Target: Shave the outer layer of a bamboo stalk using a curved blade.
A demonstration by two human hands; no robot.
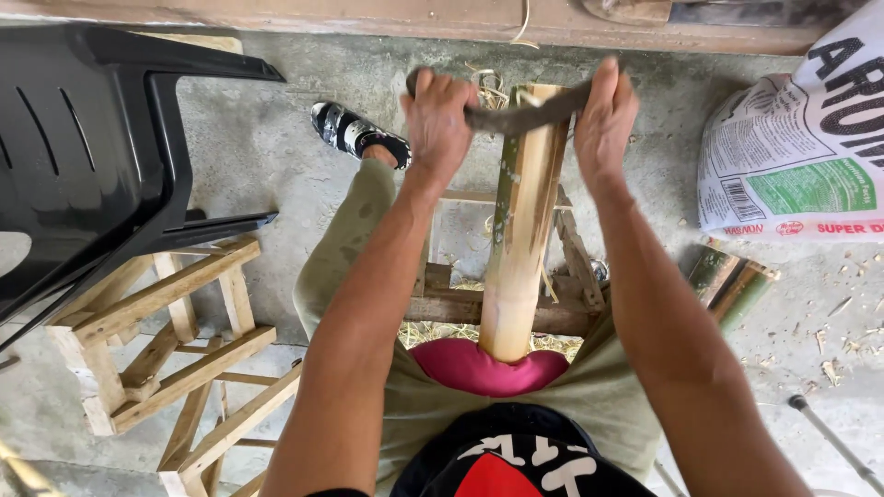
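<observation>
A length of split bamboo (520,230) runs from my lap away from me, its near end pressed against a pink pad (479,370) at my waist. Its far end rests over a rough wooden stand (516,308). Across that far end lies a dark curved blade (525,115). My left hand (437,115) grips the blade's handle end to the left of the bamboo. My right hand (603,115) grips the blade's other end to the right. Both arms are stretched out. My left foot in a patterned sandal (354,133) is on the concrete.
A black plastic chair (92,147) stands at the left over a wooden frame stool (175,340). A printed white sack (801,156) leans at the right. Short green bamboo pieces (732,285) and shavings lie on the concrete floor (267,156). A wooden beam (414,18) runs along the top.
</observation>
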